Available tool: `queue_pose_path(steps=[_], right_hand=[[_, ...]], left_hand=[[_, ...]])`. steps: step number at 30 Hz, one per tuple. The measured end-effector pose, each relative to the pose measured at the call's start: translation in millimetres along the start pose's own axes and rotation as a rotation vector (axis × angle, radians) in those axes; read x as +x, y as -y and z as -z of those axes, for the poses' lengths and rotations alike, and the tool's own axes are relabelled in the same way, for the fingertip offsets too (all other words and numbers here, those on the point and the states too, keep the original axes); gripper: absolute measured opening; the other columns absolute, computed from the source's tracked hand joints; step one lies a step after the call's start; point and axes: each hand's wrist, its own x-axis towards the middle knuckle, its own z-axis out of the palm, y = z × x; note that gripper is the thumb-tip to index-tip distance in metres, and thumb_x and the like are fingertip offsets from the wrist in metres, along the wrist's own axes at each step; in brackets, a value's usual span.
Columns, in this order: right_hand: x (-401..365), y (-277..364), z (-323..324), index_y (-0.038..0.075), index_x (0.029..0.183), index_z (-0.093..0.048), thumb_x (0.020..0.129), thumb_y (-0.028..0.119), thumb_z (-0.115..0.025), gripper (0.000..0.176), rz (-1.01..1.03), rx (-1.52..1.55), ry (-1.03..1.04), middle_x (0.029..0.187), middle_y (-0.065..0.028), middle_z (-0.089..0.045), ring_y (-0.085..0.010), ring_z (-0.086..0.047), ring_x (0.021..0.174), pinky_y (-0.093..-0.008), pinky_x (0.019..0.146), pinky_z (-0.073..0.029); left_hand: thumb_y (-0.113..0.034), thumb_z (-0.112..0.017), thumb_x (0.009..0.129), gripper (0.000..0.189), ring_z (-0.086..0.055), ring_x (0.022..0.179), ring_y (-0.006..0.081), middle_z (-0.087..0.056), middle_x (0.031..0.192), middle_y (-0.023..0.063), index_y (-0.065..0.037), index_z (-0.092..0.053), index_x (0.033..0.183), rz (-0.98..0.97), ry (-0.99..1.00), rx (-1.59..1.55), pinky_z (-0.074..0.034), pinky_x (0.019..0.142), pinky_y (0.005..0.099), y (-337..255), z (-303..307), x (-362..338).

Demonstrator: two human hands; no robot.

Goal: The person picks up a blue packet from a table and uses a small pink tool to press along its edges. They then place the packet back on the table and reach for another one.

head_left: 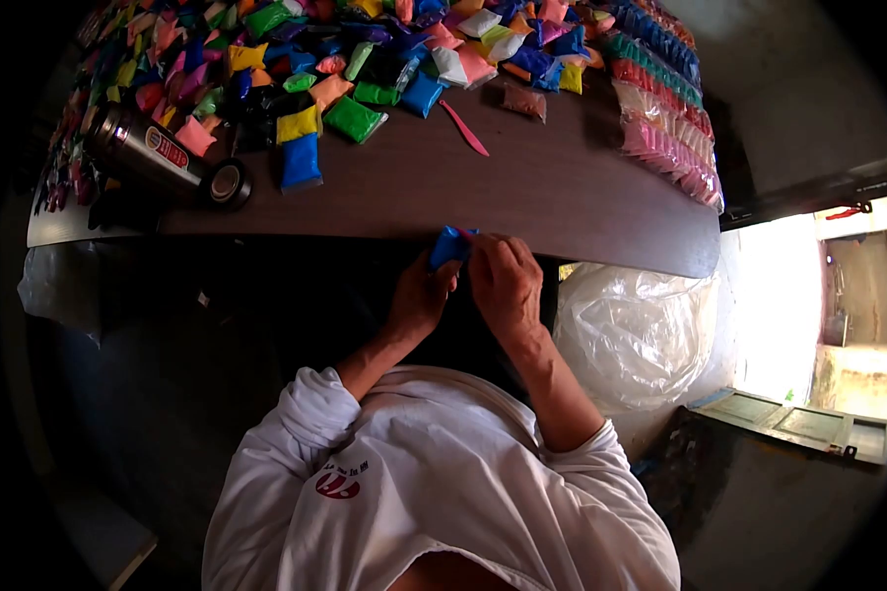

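My left hand [419, 298] is closed around a small blue packet [447, 249], held upright just off the table's near edge. My right hand [506, 281] is beside it, fingers bent together in a pinch near the packet's top. A small magenta bit shows at those fingertips, too little of it to name. On the table beyond lies a pink plastic stick [465, 129], flat like a small knife. A larger blue packet [303, 163] lies on the table to the left, with a yellow packet [299, 124] just behind it.
Heaped packets of many colours cover the back of the brown table [562, 187]. Rows of packets [665, 133] line its right side. A steel flask [148, 153] lies on the left by a round black-rimmed lid [229, 184]. A clear plastic bag [636, 330] hangs below the right edge.
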Motion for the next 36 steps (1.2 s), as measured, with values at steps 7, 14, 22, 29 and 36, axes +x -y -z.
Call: queue_pose_path(steps=[7,14,22,29,36], right_hand=[[4.5,14.9,14.8,0.002,0.093,-0.061,0.074,-0.005,-0.062,0.021,-0.035,-0.034,-0.045,0.088,-0.0122,-0.062,-0.0294,-0.060,0.079,-0.0372,0.068,-0.051],[-2.1,-8.4,11.2,0.002,0.092,-0.062,0.072,-0.005,-0.063,0.021,-0.054,-0.144,-0.022,0.087,-0.0123,-0.061,-0.0301,-0.059,0.079,-0.0378,0.068,-0.050],[-3.8,1.2,2.8,0.002,0.088,-0.060,0.074,-0.004,-0.062,0.016,-0.017,-0.103,-0.015,0.081,-0.0120,-0.059,-0.0306,-0.058,0.073,-0.0384,0.065,-0.049],[3.5,16.0,5.5,0.003,0.091,-0.060,0.070,-0.003,-0.063,0.022,0.045,-0.004,0.028,0.085,-0.0124,-0.059,-0.0318,-0.057,0.076,-0.0390,0.068,-0.049],[9.8,0.4,9.5,0.002,0.088,-0.060,0.070,-0.003,-0.063,0.018,-0.014,-0.060,-0.058,0.086,-0.0130,-0.059,-0.0323,-0.058,0.076,-0.0392,0.067,-0.049]], left_hand=[[-0.029,-0.054,0.093,0.029,-0.059,0.062,0.0221,-0.060,0.069,0.0105,0.000,-0.055,0.090,0.032,-0.030,0.181,-0.045,0.060,0.0329,-0.3,0.7,2.0],[-0.032,-0.052,0.094,0.032,-0.060,0.062,0.0268,-0.061,0.069,0.0128,0.000,-0.055,0.089,0.042,-0.047,0.299,-0.046,0.059,0.0352,-3.8,-1.4,0.3],[-0.031,-0.051,0.094,0.032,-0.061,0.062,0.0281,-0.061,0.067,0.0134,0.000,-0.055,0.087,-0.013,-0.047,0.231,-0.046,0.059,0.0359,3.6,-4.2,0.9],[-0.030,-0.051,0.094,0.031,-0.060,0.062,0.0276,-0.060,0.069,0.0132,-0.001,-0.055,0.089,-0.058,-0.058,0.235,-0.045,0.059,0.0362,-0.7,-5.7,-0.2],[-0.030,-0.051,0.094,0.030,-0.059,0.062,0.0247,-0.059,0.068,0.0114,-0.001,-0.055,0.090,0.066,-0.021,0.204,-0.045,0.060,0.0346,-0.8,-3.4,5.7]])
